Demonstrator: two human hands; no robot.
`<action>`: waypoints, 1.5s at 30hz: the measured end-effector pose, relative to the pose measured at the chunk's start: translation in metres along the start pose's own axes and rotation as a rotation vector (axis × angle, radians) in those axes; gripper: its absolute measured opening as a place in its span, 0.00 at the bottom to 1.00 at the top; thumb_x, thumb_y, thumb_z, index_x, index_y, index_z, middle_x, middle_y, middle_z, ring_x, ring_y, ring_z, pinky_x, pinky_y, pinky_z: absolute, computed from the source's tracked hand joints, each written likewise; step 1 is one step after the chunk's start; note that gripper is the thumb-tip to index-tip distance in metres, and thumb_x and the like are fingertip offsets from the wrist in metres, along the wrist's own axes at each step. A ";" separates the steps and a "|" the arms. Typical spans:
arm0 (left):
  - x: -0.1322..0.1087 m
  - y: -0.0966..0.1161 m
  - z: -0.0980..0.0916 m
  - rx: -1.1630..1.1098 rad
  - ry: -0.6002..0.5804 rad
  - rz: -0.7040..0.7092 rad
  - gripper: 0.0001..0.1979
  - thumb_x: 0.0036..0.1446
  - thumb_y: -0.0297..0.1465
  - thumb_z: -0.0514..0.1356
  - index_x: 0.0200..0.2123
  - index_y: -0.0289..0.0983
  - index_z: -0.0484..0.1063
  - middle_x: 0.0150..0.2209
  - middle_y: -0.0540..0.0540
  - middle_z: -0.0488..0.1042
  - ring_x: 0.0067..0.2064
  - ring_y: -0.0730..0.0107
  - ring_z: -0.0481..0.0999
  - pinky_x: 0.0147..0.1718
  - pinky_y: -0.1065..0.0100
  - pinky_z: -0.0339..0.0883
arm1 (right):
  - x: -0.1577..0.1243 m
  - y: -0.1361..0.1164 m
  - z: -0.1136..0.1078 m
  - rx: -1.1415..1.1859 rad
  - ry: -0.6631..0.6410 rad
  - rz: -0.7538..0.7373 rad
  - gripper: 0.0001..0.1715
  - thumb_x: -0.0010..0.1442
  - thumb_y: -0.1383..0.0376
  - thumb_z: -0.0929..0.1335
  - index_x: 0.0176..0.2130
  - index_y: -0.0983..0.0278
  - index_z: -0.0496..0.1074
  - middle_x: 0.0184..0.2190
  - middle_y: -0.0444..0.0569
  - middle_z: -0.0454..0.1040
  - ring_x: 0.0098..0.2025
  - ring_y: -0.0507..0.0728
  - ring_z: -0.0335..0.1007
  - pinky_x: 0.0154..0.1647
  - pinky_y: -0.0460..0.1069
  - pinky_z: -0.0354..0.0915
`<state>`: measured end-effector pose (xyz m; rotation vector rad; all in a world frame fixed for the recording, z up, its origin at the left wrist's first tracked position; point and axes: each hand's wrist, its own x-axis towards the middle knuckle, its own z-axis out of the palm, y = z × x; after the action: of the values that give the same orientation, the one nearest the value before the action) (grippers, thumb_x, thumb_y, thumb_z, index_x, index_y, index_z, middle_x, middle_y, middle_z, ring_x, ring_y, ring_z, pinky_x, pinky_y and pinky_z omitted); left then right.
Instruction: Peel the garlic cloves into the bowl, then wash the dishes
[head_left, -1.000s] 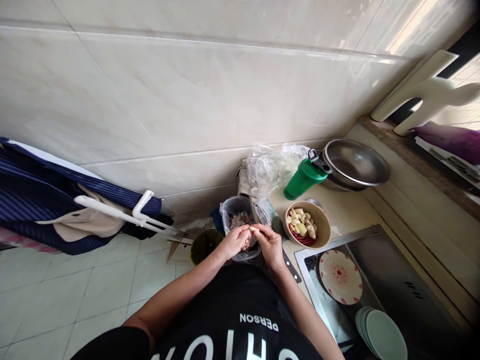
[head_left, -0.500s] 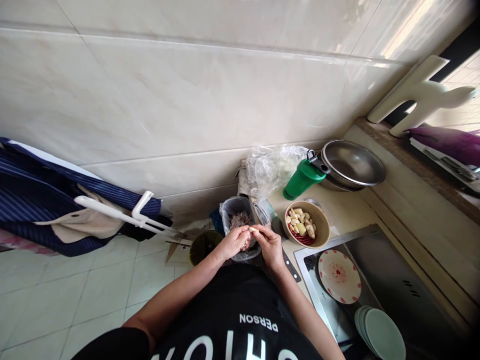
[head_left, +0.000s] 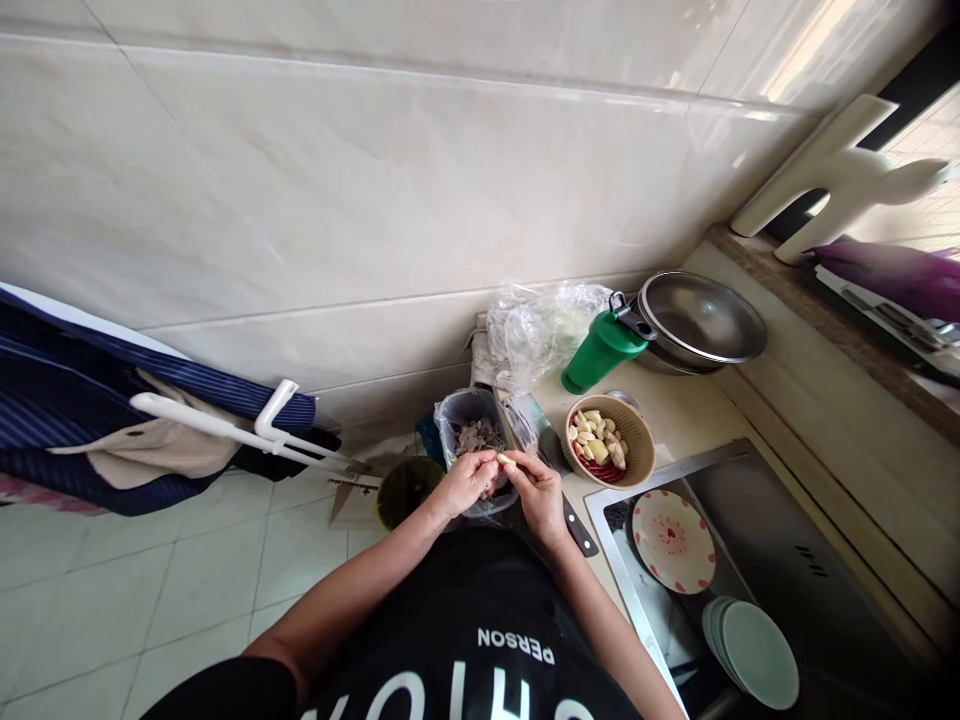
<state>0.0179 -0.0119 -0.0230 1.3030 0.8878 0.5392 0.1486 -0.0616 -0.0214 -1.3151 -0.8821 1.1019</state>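
My left hand and my right hand meet over a bin lined with a clear bag. Between their pinched fingertips is a small pale garlic clove, partly covered by the fingers. Papery scraps lie inside the bin below. To the right of my right hand, a beige basket holds peeled garlic cloves, with red chillies under them. A knife handle sticks out beside my right wrist.
On the counter stand a green shaker bottle, crumpled clear plastic and metal bowls. The sink at right has a patterned plate and stacked pale plates. A white rack with hanging cloth is at left.
The view has shifted slightly, so the surroundings sit a little further left and higher. Both hands stay together at the clove, with only slight finger movement.
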 end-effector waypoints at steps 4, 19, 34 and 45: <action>0.003 0.002 0.004 0.025 -0.022 0.023 0.14 0.58 0.35 0.49 0.22 0.36 0.59 0.16 0.54 0.62 0.17 0.81 0.58 0.18 0.76 0.52 | 0.002 0.003 -0.003 0.335 0.007 0.236 0.14 0.47 0.61 0.73 0.35 0.64 0.76 0.27 0.45 0.73 0.23 0.48 0.60 0.22 0.43 0.58; 0.006 0.010 0.008 0.002 0.129 -0.069 0.14 0.56 0.40 0.50 0.25 0.36 0.60 0.15 0.56 0.59 0.16 0.81 0.55 0.16 0.77 0.49 | 0.009 -0.003 -0.014 0.668 -0.110 0.419 0.15 0.43 0.64 0.75 0.32 0.63 0.71 0.29 0.45 0.67 0.25 0.47 0.58 0.15 0.40 0.48; 0.007 0.004 0.007 0.105 -0.058 0.009 0.23 0.59 0.45 0.47 0.21 0.35 0.61 0.16 0.52 0.63 0.18 0.79 0.60 0.20 0.74 0.54 | 0.009 0.007 -0.010 0.214 -0.088 0.187 0.17 0.51 0.54 0.70 0.36 0.65 0.73 0.21 0.40 0.60 0.20 0.46 0.46 0.17 0.42 0.44; 0.003 0.003 0.004 0.039 -0.039 -0.013 0.18 0.59 0.40 0.48 0.21 0.35 0.62 0.16 0.53 0.62 0.17 0.80 0.58 0.18 0.75 0.52 | 0.008 0.002 -0.009 0.054 -0.131 0.105 0.16 0.53 0.54 0.68 0.35 0.63 0.75 0.21 0.42 0.61 0.21 0.48 0.51 0.20 0.44 0.49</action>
<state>0.0237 -0.0113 -0.0211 1.3381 0.8781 0.4872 0.1589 -0.0567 -0.0255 -1.2668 -0.8811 1.2976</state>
